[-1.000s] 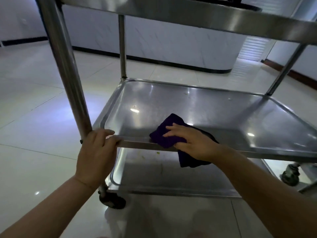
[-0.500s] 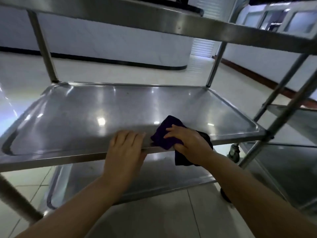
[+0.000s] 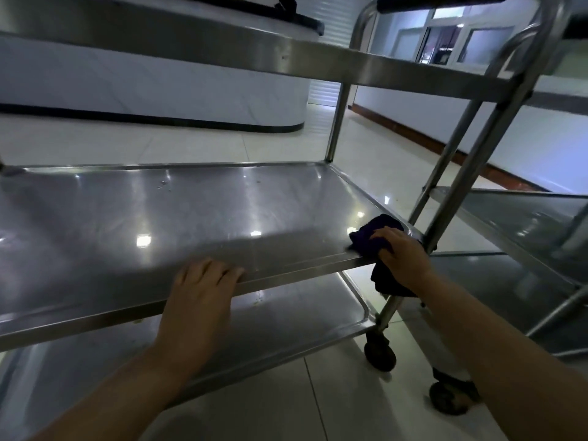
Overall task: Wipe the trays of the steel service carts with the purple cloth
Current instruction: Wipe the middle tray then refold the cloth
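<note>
While I view the scene through the head camera, the middle tray [image 3: 191,218] of the near steel cart spans most of the frame, with the top tray [image 3: 222,52] above it and the bottom tray [image 3: 286,319] below.

1. Right hand [image 3: 402,256]: positioned at the near right corner of the middle tray, beside the cart's corner post [image 3: 471,173]. It presses the purple cloth [image 3: 378,230] flat against the tray with fingers spread over it. Part of the cloth lies on the tray surface; the remainder hangs over the near edge below the palm.

2. Left hand [image 3: 200,297]: rests on the near edge of the middle tray, roughly at its midpoint. The fingers lie relaxed over the rim and hold nothing; I cannot tell whether the thumb hooks under the edge.

3. Tray surface: small specks or droplets [image 3: 164,184] show near the far edge, left of centre. Ceiling lights reflect as bright patches.

4. Surroundings: a second cart [image 3: 525,218] stands just beside the first, on the right, its trays partly in view. Two dark castors [image 3: 380,351] sit on the pale tiled floor [image 3: 318,409] below the right corner. A curved white counter [image 3: 191,97] stands beyond the cart.
</note>
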### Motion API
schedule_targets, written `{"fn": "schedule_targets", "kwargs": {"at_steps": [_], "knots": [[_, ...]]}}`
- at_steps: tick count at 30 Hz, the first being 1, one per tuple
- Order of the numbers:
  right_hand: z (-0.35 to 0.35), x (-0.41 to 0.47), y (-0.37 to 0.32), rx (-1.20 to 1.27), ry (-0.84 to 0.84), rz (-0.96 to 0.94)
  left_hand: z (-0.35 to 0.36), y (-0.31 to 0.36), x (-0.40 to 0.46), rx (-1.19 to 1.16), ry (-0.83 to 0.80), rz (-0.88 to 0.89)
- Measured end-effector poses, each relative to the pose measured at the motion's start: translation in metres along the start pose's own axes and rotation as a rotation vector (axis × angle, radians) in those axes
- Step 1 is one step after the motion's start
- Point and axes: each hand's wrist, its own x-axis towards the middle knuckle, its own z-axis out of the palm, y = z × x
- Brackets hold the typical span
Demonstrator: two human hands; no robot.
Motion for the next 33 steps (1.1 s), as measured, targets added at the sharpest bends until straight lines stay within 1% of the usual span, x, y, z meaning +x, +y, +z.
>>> {"fn": "schedule_targets", "kwargs": {"at_steps": [5, 8, 11, 14, 17, 19, 22, 23, 25, 26, 27, 28, 30, 31, 32, 33], "knots": [[-0.001, 0.007, 0.022, -0.03, 0.012, 0.11, 0.003, -0.007, -0.002, -0.052, 0.011, 0.006], [0.006, 0.013, 0.024, -0.042, 0.049, 0.135, 0.01, -0.012, 0.004, -0.069, 0.041, 0.066], [0.013, 0.013, 0.022, -0.018, 0.154, 0.168, 0.012, -0.004, 0.027, -0.151, -0.042, 0.154], [0.014, 0.014, 0.014, 0.007, 0.211, 0.228, 0.015, 0.007, 0.044, -0.233, -0.189, 0.155], [0.01, 0.01, 0.012, -0.002, 0.175, 0.269, 0.01, 0.009, 0.049, -0.194, -0.294, 0.144], [0.004, 0.001, 0.008, -0.001, 0.152, 0.282, 0.002, 0.008, 0.046, -0.16, -0.313, 0.188], [-0.012, -0.013, -0.003, -0.014, 0.039, 0.3, -0.024, 0.009, 0.047, -0.167, -0.366, 0.243], [-0.021, -0.015, -0.009, -0.018, 0.005, 0.304, -0.031, 0.01, 0.048, -0.169, -0.419, 0.249], [-0.045, -0.019, -0.024, 0.006, -0.064, 0.34, -0.053, 0.021, 0.058, -0.093, -0.635, 0.178], [-0.055, -0.024, -0.033, 0.012, -0.095, 0.354, -0.066, 0.028, 0.063, -0.109, -0.731, 0.129], [-0.065, -0.031, -0.043, 0.014, -0.127, 0.36, -0.084, 0.036, 0.071, -0.126, -0.79, 0.107], [-0.076, -0.041, -0.055, 0.03, -0.152, 0.365, -0.101, 0.044, 0.077, -0.171, -0.824, 0.079], [-0.098, -0.067, -0.08, 0.139, -0.208, 0.381, -0.133, 0.055, 0.083, -0.274, -0.823, -0.026], [-0.113, -0.079, -0.095, 0.206, -0.224, 0.39, -0.156, 0.061, 0.089, -0.357, -0.87, -0.005], [-0.129, -0.091, -0.109, 0.27, -0.229, 0.386, -0.175, 0.064, 0.094, -0.384, -0.879, 0.064], [-0.147, -0.1, -0.123, 0.336, -0.224, 0.381, -0.197, 0.067, 0.102, -0.37, -0.933, 0.129]]}}
